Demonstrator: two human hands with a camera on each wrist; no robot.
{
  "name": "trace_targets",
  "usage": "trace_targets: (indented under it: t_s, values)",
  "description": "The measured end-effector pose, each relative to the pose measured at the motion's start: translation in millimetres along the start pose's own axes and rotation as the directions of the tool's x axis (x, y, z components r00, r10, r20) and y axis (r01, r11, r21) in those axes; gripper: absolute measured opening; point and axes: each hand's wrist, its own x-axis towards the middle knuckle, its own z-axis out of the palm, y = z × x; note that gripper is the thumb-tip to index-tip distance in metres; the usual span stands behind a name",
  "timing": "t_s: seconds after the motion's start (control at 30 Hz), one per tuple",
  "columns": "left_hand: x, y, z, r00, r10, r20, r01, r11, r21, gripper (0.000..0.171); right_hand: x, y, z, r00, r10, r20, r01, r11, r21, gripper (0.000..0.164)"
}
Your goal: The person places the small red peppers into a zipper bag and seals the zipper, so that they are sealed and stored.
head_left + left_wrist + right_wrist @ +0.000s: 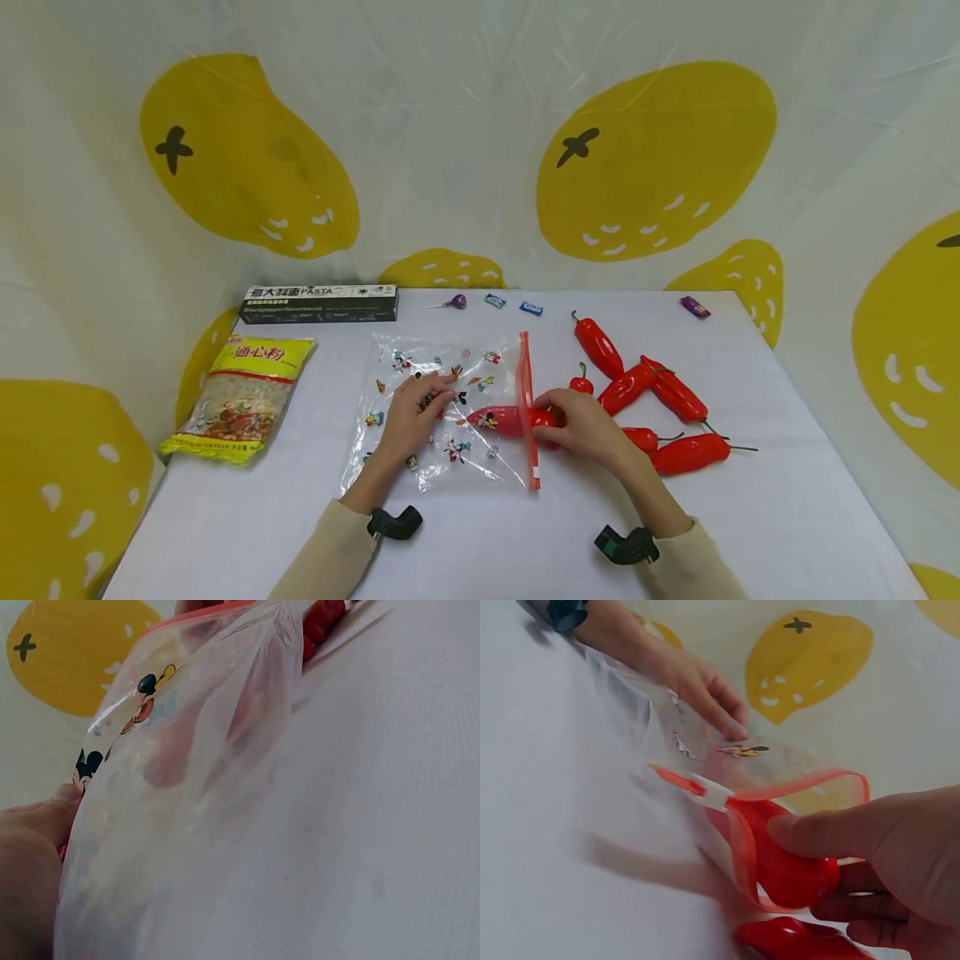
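The right hand (583, 423) grasps a red pepper (791, 866), and left of this hand the left hand (411, 417) touches the clear bag (480, 469), its grip unclear.

The clear bag (459, 433) is dotted with multicoloured cartoon figures (455, 451), and its zip (526, 375) runs bright orange-red. The pepper (501, 422) in the bag's mouth shines red, matching the peppers (688, 455) to the bag's right. Left of the bag, I see a food packet (243, 400) banded yellow at both ends; beyond the bag's left corner, a black-and-white pasta box (318, 308). Behind the bag, a white cloth (450, 167) carries mustard-yellow fruit (660, 167), some with dark crosses.
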Motion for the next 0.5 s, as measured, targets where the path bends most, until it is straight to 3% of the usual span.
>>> trace_targets:
  t_s: [0.17, 0.33, 0.5]
  values:
    - [0.3, 2.4, 0.5, 1.000, -0.014, 0.011, 0.014, 1.000, -0.011, 0.013, 6, 4, 10, 0.995, -0.068, 0.079, 0.062, 0.995, 0.083, 0.032]
    - [0.5, 2.8, 0.0, 1.000, 0.003, -0.001, -0.003, 1.000, -0.003, 0.012, 6, 6, 14, 0.968, -0.206, 0.140, 0.188, 0.974, 0.129, 0.023]
    - [0.2, 2.6, -0.1, 1.000, 0.003, -0.011, -0.003, 1.000, -0.003, 0.011, 5, 7, 18, 0.949, -0.263, 0.176, 0.232, 0.956, 0.179, 0.024]
